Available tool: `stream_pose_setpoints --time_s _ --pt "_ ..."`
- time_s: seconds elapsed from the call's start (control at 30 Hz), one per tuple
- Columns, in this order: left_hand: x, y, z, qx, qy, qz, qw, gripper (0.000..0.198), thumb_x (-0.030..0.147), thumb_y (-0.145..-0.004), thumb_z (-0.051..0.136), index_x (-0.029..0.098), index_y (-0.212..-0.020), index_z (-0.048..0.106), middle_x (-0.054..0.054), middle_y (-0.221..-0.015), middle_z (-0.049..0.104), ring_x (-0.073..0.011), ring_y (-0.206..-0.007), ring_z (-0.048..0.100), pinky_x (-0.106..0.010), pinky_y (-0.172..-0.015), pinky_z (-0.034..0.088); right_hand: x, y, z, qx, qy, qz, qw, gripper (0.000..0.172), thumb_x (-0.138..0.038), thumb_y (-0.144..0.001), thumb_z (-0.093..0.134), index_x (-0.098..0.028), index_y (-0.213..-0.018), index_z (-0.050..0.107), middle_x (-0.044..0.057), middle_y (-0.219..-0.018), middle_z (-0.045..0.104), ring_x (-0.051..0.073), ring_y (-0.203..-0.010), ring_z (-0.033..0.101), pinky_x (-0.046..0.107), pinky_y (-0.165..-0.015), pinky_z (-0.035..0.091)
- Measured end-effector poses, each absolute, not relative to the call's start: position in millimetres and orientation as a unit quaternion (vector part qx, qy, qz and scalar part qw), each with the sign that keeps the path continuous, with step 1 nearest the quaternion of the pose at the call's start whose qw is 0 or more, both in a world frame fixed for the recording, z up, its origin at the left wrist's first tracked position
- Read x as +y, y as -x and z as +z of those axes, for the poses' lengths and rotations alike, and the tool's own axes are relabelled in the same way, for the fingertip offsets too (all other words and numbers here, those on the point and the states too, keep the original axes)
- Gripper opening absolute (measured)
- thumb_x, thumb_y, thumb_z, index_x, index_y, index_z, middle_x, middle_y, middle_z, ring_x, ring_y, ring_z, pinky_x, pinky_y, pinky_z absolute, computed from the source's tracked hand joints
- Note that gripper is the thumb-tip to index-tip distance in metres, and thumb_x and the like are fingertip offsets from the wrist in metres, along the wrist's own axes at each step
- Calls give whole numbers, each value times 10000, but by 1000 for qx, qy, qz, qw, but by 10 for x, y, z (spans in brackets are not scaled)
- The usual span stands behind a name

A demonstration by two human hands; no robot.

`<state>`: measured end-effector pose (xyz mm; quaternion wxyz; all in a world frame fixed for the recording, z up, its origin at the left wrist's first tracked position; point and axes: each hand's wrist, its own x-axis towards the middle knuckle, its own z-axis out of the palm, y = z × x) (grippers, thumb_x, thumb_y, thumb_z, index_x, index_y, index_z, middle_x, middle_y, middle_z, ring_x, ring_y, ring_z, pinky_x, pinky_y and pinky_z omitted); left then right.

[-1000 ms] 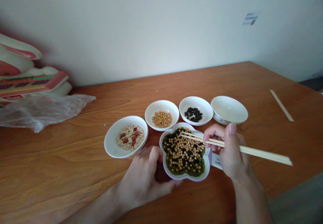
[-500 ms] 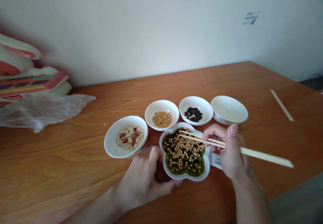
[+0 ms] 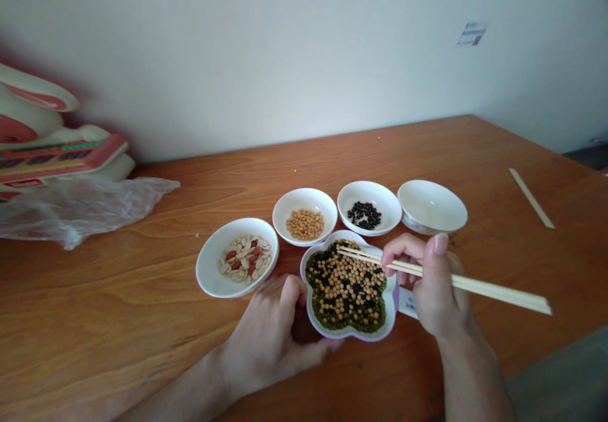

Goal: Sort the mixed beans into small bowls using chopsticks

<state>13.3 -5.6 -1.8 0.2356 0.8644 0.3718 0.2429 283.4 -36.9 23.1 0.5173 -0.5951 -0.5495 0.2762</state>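
Note:
My right hand (image 3: 437, 282) is closed around a pair of wooden chopsticks (image 3: 494, 294), whose tips reach over the back part of a flower-shaped bowl (image 3: 304, 295) with a pale purple outside. Black beans, yellow soybeans and small green beans (image 3: 349, 286) are mixed in that bowl. Whether the tips pinch a bean is too small to tell. With thumb and fingers, my left hand (image 3: 273, 333) grips the bowl's left side. Behind it stand a white bowl of soybeans (image 3: 304, 224) and a white bowl of black beans (image 3: 365, 215).
Left of the flower-shaped bowl is a white bowl (image 3: 209, 270) of pale seeds and reddish nuts. Another white bowl (image 3: 432, 206) stands at the back right. A flat wooden strip (image 3: 531, 198) lies further right. A plastic bag (image 3: 95, 206) and a toy keyboard figure (image 3: 61, 156) are at left.
The chopstick tips have drawn closer together over the flower-shaped bowl. Both hands and the bowls stay where they were.

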Motion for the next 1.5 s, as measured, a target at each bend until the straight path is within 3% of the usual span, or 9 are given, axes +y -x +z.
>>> stream_pose_setpoints --time_s 0.33,1.5 --pt "-62 -131 1 370 -865 251 227 521 508 -767 916 271 -949 489 0 -858 731 -219 -697 720 -315 -591 530 -360 -2850 202 -542 589 306 516 895 -824 -1035 128 -239 -706 721 53 -606 627 179 -546 505 339 -506 361" --pt "-61 -124 -18 368 -868 246 226 538 504 -769 920 271 -961 475 -4 -890 743 -231 -732 738 -325 -608 535 -403 -2874 146 -573 597 277 489 879 -746 -1076 73 -242 -773 727 48 -643 636 177 -568 510 328 -507 369"
